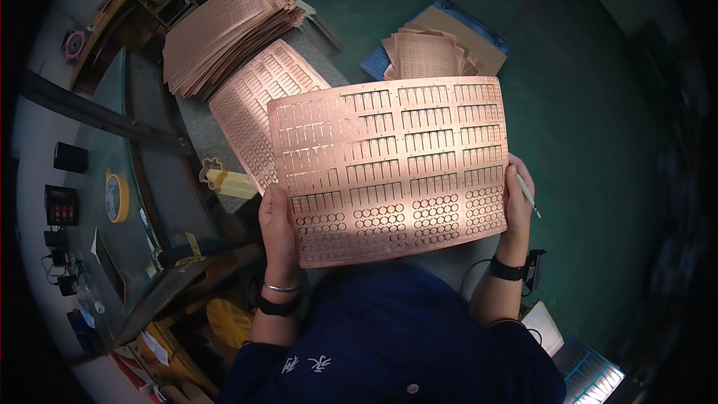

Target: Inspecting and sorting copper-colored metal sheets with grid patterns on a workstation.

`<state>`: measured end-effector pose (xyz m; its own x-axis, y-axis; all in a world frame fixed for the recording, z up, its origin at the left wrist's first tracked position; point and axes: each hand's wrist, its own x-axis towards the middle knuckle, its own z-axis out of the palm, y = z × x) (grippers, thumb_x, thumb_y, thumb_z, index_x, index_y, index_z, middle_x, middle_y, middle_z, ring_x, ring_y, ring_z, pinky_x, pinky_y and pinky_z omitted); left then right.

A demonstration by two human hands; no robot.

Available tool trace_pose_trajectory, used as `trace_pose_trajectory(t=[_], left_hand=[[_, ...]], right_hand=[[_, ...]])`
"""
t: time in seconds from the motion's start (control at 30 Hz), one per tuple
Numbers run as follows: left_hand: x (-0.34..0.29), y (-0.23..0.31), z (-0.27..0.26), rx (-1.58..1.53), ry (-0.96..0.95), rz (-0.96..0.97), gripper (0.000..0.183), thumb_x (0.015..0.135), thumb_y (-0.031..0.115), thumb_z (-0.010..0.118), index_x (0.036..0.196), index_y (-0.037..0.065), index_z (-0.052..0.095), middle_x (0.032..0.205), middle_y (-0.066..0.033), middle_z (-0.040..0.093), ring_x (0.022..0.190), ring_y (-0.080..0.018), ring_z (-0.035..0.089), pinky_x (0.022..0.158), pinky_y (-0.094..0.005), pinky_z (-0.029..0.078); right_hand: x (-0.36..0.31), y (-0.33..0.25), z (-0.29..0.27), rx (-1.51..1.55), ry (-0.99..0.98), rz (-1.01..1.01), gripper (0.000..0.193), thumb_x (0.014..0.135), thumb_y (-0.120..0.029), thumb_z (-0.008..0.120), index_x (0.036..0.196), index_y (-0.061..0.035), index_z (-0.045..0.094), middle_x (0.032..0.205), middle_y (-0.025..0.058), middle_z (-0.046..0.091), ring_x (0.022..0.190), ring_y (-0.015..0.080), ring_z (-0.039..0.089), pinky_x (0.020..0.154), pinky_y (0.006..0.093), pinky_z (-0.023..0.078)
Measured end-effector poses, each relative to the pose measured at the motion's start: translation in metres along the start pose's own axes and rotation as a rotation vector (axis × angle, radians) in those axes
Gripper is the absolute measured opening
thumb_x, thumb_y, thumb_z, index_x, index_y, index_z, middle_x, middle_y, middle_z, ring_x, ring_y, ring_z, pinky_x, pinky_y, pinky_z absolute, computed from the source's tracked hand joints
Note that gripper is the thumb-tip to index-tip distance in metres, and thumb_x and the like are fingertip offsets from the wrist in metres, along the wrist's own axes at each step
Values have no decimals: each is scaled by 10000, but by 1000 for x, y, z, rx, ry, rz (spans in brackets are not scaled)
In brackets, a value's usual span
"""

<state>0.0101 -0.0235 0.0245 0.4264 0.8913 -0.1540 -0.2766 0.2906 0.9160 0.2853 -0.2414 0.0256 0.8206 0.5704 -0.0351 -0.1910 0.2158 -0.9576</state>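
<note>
I hold up a copper-coloured circuit board panel between both hands, tilted in front of my body. Rows of comb-like slots cover its upper part, with blocks of small rings below. My left hand grips the lower left edge, thumb on the face and fingers behind. At the right edge my right hand clasps the panel; a slim pale pen sticks out from these fingers. Partly hidden behind the held panel, a similar panel lies on the grey bench.
A tall fanned stack of copper panels stands at the far left of the bench. Farther right, a lower stack rests on cardboard and blue sheeting. A yellow object lies near my left hand. Left is a glass-topped table with a tape roll.
</note>
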Motion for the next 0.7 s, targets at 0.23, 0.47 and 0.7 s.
trace_pose_trajectory(t=[0.23, 0.47, 0.7], left_hand=[[-13, 13, -3, 14, -2, 56, 320, 982, 262, 378, 1004, -15, 537, 971, -68, 606, 856, -100, 564, 779, -242, 458], [-18, 15, -12, 26, -59, 94, 328, 976, 263, 396, 1062, -20, 537, 1031, -74, 603, 893, -115, 570, 807, -253, 458], [-22, 16, -9, 9, -81, 171, 282, 968, 241, 422, 1002, -11, 544, 971, -51, 592, 864, -95, 538, 787, -243, 437]], right_hand=[[-11, -15, 8, -3, -19, -41, 334, 939, -213, 487, 1129, 60, 515, 1010, 123, 617, 890, 126, 595, 781, 236, 477], [-22, -22, 6, -73, -21, -78, 299, 931, -197, 498, 1092, 50, 550, 974, 94, 614, 891, 122, 571, 790, 229, 445], [-20, -19, 2, -89, 22, -86, 240, 913, -191, 535, 1010, 24, 579, 906, 53, 617, 811, 81, 559, 727, 202, 444]])
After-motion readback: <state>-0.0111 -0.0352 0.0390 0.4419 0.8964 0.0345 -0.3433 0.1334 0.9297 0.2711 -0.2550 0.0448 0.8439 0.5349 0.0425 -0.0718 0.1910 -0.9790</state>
